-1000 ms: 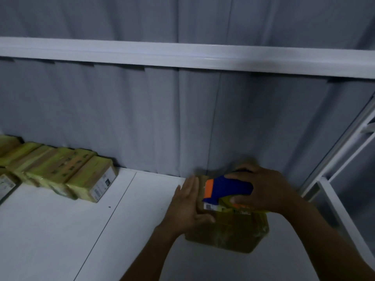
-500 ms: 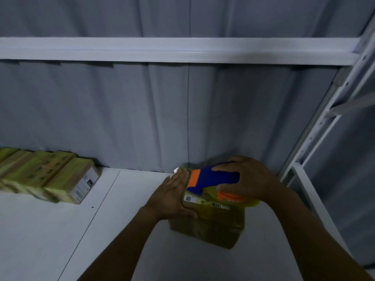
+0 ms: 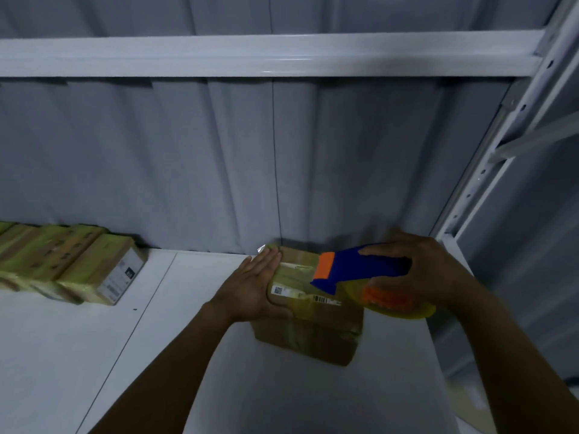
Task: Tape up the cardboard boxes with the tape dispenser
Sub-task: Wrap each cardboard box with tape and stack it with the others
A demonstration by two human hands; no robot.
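The taped brown box (image 3: 308, 321) bears barcode labels; the flat left hand (image 3: 250, 289) presses its side, and the right hand (image 3: 419, 274) grips the blue-and-orange dispenser (image 3: 357, 269).

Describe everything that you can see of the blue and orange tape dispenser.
The blue and orange plastic tape dispenser lies nearly level, its orange front plate pointing left, its blue nose seemingly resting on the taped brown cardboard box. A roll of yellowish clear tape on an orange hub sits under its rear. The right hand grips its blue handle.
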